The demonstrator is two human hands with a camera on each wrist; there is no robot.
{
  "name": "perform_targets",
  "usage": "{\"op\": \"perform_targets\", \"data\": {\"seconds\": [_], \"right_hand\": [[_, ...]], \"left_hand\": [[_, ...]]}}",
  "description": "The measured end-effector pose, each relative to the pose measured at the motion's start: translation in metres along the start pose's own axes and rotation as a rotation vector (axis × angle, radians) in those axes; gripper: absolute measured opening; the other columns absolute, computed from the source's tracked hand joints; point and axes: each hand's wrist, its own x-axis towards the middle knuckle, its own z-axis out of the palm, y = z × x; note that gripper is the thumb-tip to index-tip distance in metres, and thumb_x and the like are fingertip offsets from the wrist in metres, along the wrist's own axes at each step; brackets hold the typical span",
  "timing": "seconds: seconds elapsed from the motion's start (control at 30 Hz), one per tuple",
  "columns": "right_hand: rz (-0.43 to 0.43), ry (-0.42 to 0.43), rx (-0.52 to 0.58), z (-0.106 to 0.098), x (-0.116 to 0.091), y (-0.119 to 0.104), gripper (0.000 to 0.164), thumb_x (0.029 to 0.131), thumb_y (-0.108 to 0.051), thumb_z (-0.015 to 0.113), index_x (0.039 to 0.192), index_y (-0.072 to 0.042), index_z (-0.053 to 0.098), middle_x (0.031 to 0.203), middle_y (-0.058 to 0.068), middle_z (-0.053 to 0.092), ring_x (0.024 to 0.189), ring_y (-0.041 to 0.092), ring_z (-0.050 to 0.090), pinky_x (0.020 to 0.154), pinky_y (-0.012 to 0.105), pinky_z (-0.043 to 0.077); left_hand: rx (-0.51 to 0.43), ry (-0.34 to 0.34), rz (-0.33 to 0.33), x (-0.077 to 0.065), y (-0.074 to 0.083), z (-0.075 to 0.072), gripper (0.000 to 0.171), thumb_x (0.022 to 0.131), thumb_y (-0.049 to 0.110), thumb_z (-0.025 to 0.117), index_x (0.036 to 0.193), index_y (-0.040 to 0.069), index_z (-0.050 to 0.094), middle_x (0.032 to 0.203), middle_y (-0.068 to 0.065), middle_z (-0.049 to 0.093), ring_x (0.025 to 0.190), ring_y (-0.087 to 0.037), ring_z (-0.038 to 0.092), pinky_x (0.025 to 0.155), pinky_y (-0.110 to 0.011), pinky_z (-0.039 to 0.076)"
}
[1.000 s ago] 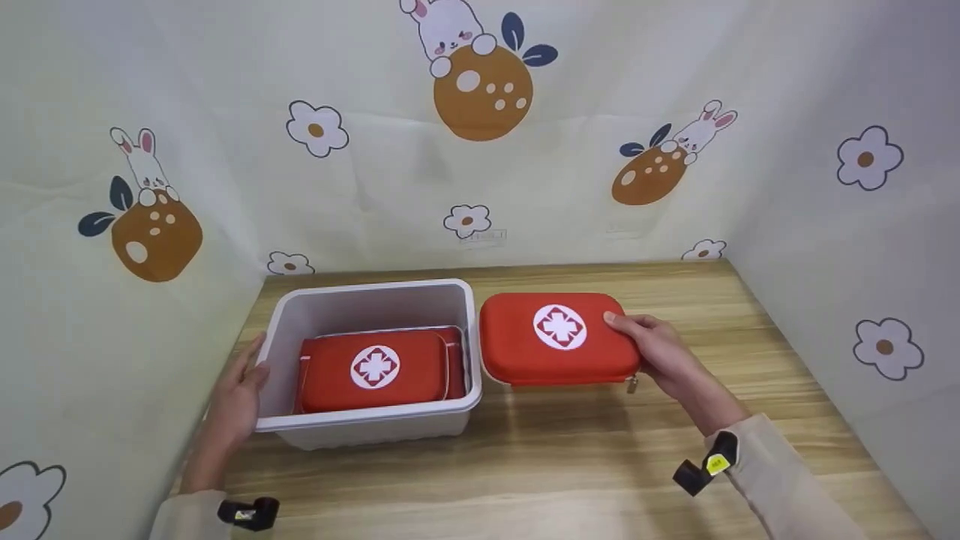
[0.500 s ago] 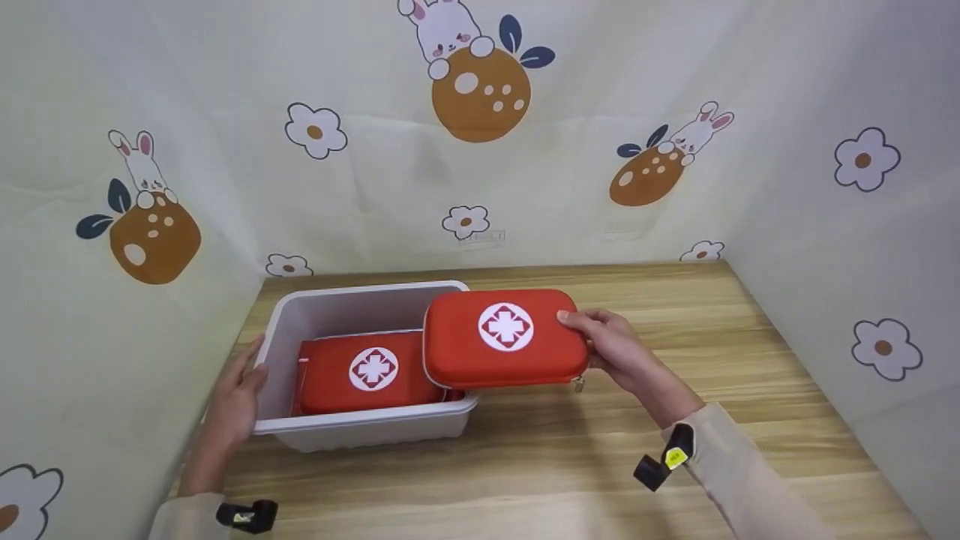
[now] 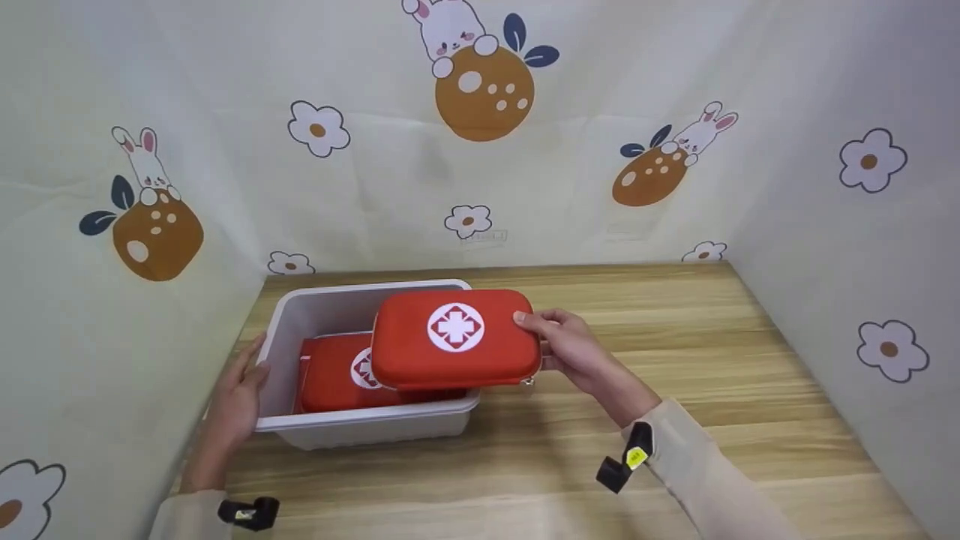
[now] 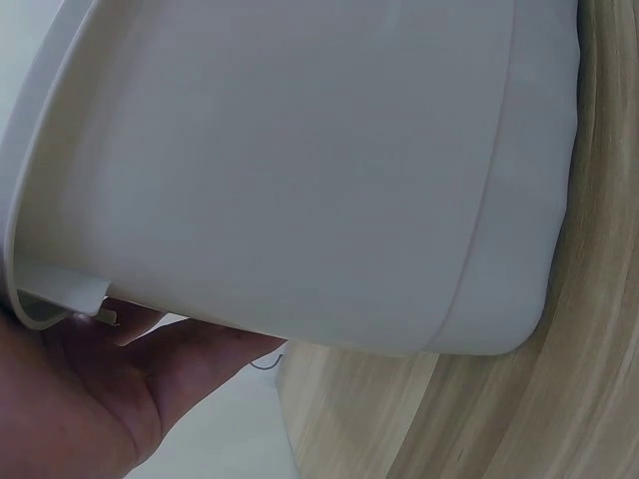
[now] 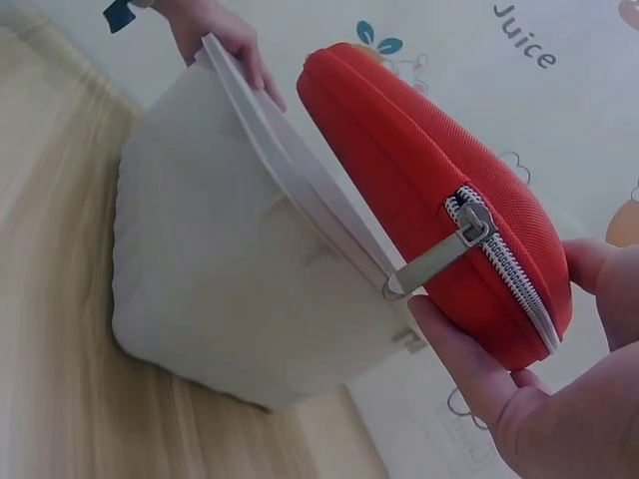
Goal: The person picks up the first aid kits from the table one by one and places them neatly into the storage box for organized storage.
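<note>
A red zippered first-aid case (image 3: 409, 337) with a white cross hangs above the right part of a grey-white plastic bin (image 3: 375, 433). My right hand (image 3: 576, 349) holds it by its right end, thumb on top and fingers beneath. The right wrist view shows its zipper (image 5: 509, 269) and metal pull (image 5: 439, 261). Inside the bin lies another red first-aid case (image 3: 330, 375), partly covered by the held one. My left hand (image 3: 236, 397) grips the bin's left rim; the left wrist view shows that hand's fingers (image 4: 190, 359) close against the wall.
The bin stands on a wood-grain tabletop (image 3: 720, 360), toward its left side. Pale printed curtains (image 3: 375, 187) with rabbits, fruit and flowers rise along the back and both sides.
My right hand has carried the held first-aid case leftward, from beside the bin to over its right part. The left hand and the bin have stayed where they were.
</note>
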Motion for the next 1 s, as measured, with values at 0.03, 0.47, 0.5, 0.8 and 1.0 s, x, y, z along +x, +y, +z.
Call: {"op": "perform_targets", "data": {"seconds": [0.03,0.47,0.5,0.8,1.0], "right_hand": [[-0.002,-0.008,0.005,0.004,0.001,-0.001,0.052,0.094,-0.027,0.068,0.129,0.004,0.046,0.096,0.007,0.071,0.072,0.016,0.074,0.065,0.027,0.062],[-0.007,0.003,-0.004,0.053,0.008,-0.006,0.051,0.093,-0.026,0.071,0.128,0.001,0.045,0.096,0.012,0.073,0.07,0.017,0.073,0.061,0.028,0.061],[-0.008,0.0,-0.008,0.056,0.009,-0.005,0.051,0.093,-0.026,0.071,0.128,0.0,0.045,0.097,0.013,0.073,0.071,0.017,0.073,0.062,0.029,0.061],[-0.02,-0.012,-0.085,0.081,0.013,-0.003,0.059,0.093,-0.031,0.07,0.132,0.001,0.04,0.104,0.015,0.07,0.075,0.013,0.071,0.064,0.025,0.06],[-0.022,0.011,-0.079,0.095,0.019,-0.002,0.058,0.094,-0.028,0.071,0.131,0.001,0.039,0.107,0.015,0.066,0.077,0.016,0.074,0.068,0.029,0.063]], "left_hand": [[0.001,0.0,0.001,0.0,0.0,0.0,0.056,0.11,0.032,0.02,0.163,0.023,0.006,0.169,-0.019,0.008,0.154,-0.046,0.016,0.122,-0.064,0.018],[0.009,-0.01,-0.026,0.002,0.0,-0.001,0.056,0.109,0.038,0.017,0.162,0.029,0.003,0.17,-0.015,0.003,0.154,-0.045,0.013,0.121,-0.065,0.018],[0.009,-0.009,-0.026,0.002,0.001,-0.001,0.056,0.109,0.038,0.017,0.162,0.029,0.003,0.17,-0.015,0.003,0.154,-0.045,0.013,0.121,-0.065,0.019],[-0.012,-0.007,-0.01,0.001,-0.001,-0.001,0.056,0.109,0.038,0.018,0.162,0.029,0.004,0.17,-0.015,0.003,0.155,-0.044,0.011,0.122,-0.064,0.017],[-0.008,0.006,0.009,0.002,-0.003,-0.001,0.055,0.11,0.028,0.021,0.163,0.024,0.008,0.169,-0.017,0.008,0.155,-0.041,0.014,0.126,-0.057,0.016]]}}
